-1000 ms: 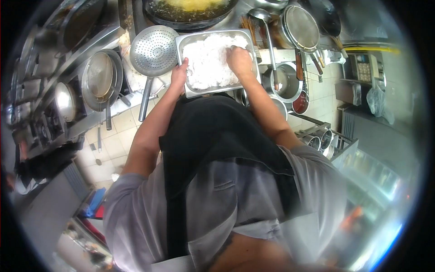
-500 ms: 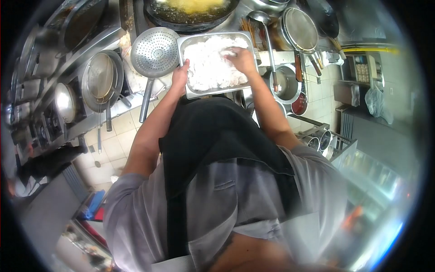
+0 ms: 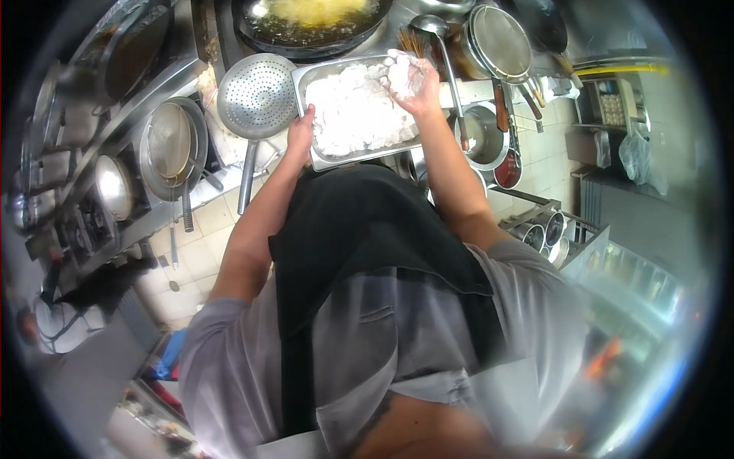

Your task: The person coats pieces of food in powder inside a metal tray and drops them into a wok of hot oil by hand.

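My left hand (image 3: 301,133) is closed on the left edge of a rectangular metal tray (image 3: 364,160), thumb over the rim. Inside the tray lies a heap of white, flour-coated pieces (image 3: 352,107). Over its far right corner my right hand (image 3: 430,90) is turned palm up, with a handful of coated pieces (image 3: 403,75) in its curled fingers. What lies under the coating cannot be made out. Beyond the tray stands a dark wok (image 3: 243,32) of bubbling oil with yellow food (image 3: 325,11) frying in it.
Left of the tray rests a perforated skimmer (image 3: 256,96), its handle pointing toward me. A ladle (image 3: 451,76) and round strainers (image 3: 501,44) are at the right, above a metal pot (image 3: 483,157). More strainers and pans (image 3: 172,141) line the left side.
My right hand has risen from the heap and turned palm up, lifting a handful of coated pieces toward the tray's far right corner. My left hand keeps its hold on the tray.
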Available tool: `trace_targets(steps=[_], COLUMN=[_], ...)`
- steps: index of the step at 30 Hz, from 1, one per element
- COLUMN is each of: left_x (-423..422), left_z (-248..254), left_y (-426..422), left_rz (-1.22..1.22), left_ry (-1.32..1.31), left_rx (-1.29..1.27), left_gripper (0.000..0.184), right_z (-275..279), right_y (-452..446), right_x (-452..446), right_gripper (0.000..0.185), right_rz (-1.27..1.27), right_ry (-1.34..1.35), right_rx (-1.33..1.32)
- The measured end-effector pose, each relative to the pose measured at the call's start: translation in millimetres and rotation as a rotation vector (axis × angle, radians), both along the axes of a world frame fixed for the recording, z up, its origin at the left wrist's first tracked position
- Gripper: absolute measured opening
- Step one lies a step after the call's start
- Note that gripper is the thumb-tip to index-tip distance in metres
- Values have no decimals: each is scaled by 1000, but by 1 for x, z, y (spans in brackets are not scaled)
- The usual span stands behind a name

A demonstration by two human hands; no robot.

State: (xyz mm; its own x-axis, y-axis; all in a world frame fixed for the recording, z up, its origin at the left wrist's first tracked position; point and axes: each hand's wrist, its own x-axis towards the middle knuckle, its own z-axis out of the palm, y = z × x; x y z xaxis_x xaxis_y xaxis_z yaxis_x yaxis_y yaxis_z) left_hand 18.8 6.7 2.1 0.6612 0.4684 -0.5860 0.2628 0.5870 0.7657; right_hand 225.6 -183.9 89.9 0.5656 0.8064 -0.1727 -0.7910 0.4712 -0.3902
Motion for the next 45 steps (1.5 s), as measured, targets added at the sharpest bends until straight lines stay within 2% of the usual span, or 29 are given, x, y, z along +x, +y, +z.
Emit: trace_targets(steps=[1, 3, 4, 7, 8, 10, 13, 16, 17, 20, 22, 24, 26, 28, 29, 30, 32, 35, 38, 42, 45], left_x=[0, 0, -1, 0, 0, -1, -1, 0, -1, -1, -1, -1, -2, -2, -2, -3, -2, -1, -1, 0, -1], left_z=[0, 5, 11, 6, -1, -1, 2, 5, 5, 5, 3, -2, -13, -17, -16, -15, -14, -3, 9, -1, -4], left_y=[0, -2, -3, 0, 1, 1, 0, 1, 1, -1, 0, 0, 3, 4, 4, 4, 3, 1, -1, 1, 2], left_rz=[12, 20, 21, 8, -8, -7, -8, -24, -37, -4, 9, 3, -10, -25, -29, -32, -28, -18, -19, 11, -4], left_ry=[-9, -17, -10, 1, 8, 2, 26, 46, 44, 28, -10, -29, -28, -23, -10, 3, 12, 11, -3, -27, -11], left_rx=[-6, -10, -13, -3, 8, 7, 23, 58, 69, 75, 39, 34, 59, 81, 60, 39, 53, 54, 25, 17, 25], left_gripper=[55, 55, 55, 55, 55, 55, 56, 56, 56, 55, 54, 55, 57, 60, 61, 62, 60, 59, 59, 55, 53], right_z=[-5, -6, -2, -18, -21, 0, 22, 9, 8, 43, 38, 33, 37, 37, 2, 5, 22, 50, 35, 51, 30], right_y=[3, 13, 17, 29, 27, 24, 30, 38, 38, 48, 50, 49, 45, 38, 29, 22, 17, 21, 25, 32, 34], right_x=[4, 6, 2, 3, 6, 0, -9, -7, -10, -34, -34, -28, -17, -11, 7, 10, 11, 2, 6, -4, 2], right_gripper=[36, 45, 45, 85, 85, 88, 85, 82, 80, 81, 82, 91, 92, 81, 63, 63, 48, 40, 32, 27, 34], right_rz=[-2, -40, -43, -174, -174, -70, -61, -110, -138, -163, -144, -73, 18, 104, 137, 137, 300, 265, 232, 242, 318], right_ry=[1, -3, -3, -425, -425, -643, -653, -733, -772, -742, -738, -692, -609, -550, -781, -779, -682, -679, -736, -783, -862], right_rx=[3, -405, -402, -1241, -1241, -1365, -1386, -1274, -1335, -1349, -1307, -1259, -1325, -1201, -998, -999, -781, -827, -904, -1049, -1108])
